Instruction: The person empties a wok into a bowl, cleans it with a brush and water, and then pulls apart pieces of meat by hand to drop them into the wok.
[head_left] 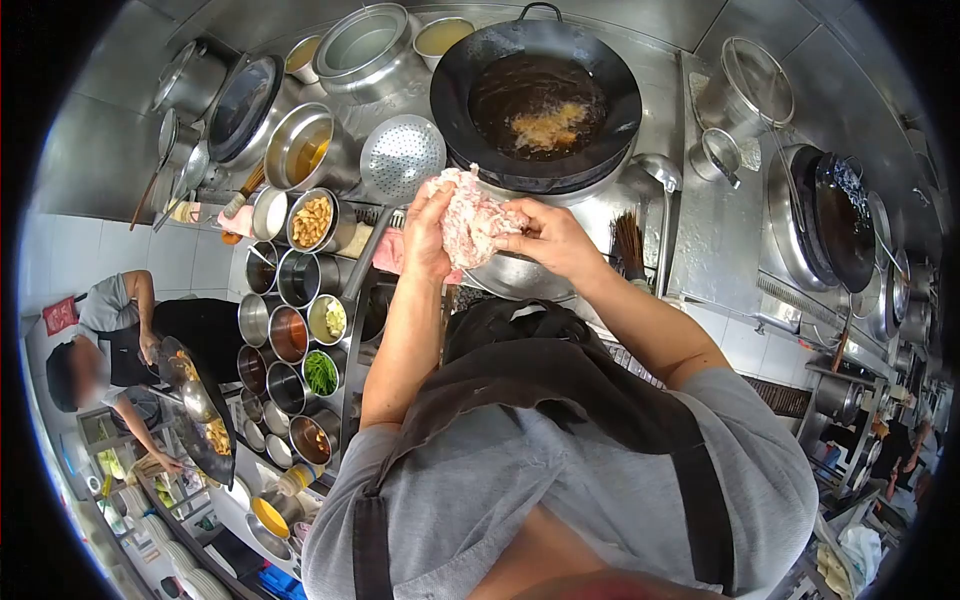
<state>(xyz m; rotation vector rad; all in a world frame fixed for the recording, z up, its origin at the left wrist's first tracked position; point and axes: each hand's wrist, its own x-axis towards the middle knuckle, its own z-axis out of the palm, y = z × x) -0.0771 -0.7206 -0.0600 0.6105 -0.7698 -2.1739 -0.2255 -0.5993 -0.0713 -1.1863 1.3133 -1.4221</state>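
Note:
Between my two hands is a floppy piece of pale pink raw meat (468, 222) with a whitish coating. My left hand (427, 235) is closed on its left side, and my right hand (556, 238) pinches its right edge. Just beyond, a black wok (455, 95) holds dark oil, where a golden battered piece (548, 127) is frying. Under the meat is a steel bowl (520, 280), partly hidden by my hands. To the left of the wok rests a perforated skimmer (402, 158), its handle running down beside my left wrist.
Several steel pots of sauces, chopped greens (320, 372) and fried peanuts-like pieces (311, 220) stand at left. A ladle (658, 172) and a bamboo brush (628, 240) lie right of the wok. A second wok (845, 220) sits far right. At left, a co-worker (120, 310) tilts another wok (200, 410).

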